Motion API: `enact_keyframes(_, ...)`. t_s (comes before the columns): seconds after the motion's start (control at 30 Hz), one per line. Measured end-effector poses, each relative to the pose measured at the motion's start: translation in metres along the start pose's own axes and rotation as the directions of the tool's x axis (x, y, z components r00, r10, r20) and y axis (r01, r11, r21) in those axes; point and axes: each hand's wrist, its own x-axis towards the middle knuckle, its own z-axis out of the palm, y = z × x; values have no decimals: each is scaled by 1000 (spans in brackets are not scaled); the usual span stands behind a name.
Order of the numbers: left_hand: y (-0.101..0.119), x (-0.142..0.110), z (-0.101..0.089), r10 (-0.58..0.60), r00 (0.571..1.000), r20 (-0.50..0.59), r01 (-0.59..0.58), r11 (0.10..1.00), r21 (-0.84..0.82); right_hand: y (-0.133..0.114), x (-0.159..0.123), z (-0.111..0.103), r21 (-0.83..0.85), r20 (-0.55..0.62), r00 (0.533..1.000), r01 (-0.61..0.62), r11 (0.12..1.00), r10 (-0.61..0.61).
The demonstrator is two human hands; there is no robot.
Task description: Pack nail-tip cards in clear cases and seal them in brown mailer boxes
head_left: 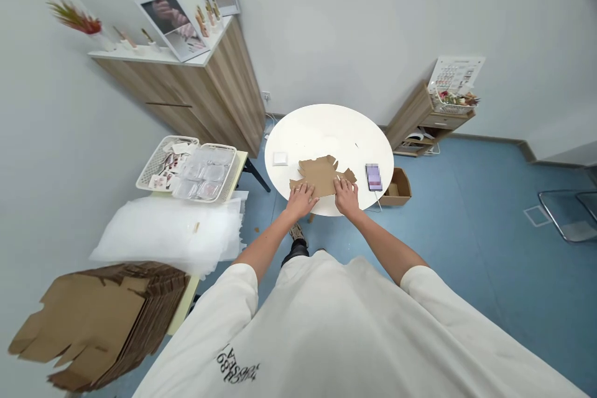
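Bright, even indoor light here, hardly any shadows, mild glare on the white surface [329, 130], and strong fisheye bend at the edges; the cardboard blank [321, 175] stays sharp, while the corner stack [100, 323] goes soft.

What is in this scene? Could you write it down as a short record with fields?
Left hand: flat on the flat cardboard blank, ring on a finger
Right hand: flat on the same blank
Surface: round white table
Also on table: phone, small white square
Nearby: stack of flat cardboard blanks, clear plastic bags in a white tray
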Motion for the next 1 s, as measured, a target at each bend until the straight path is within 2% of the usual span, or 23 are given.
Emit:
enact_keyframes(0.23,-29,63,15,68,991,111,-64,997,-36,12,37,31,26,141,989,-51,998,47)
enact_keyframes(0.4,-61,107,16,114,981,158,-111,993,-30,9,79,47,59,241,969,-68,996,52)
enact_keyframes(0.53,-81,132,15,132,971,199,-124,991,-51,4,106,56,58,278,958,-87,994,68)
enact_keyframes(0.73,-94,154,23,129,952,278,-117,991,-60,1,127,68,57,374,924,-113,992,83)
enact_keyframes(0.83,-99,160,35,126,943,307,-114,992,-56,0,132,78,61,408,910,-105,993,72)
enact_keyframes(1.0,-110,163,56,115,922,370,-102,993,-54,3,136,93,92,513,857,-96,991,36)
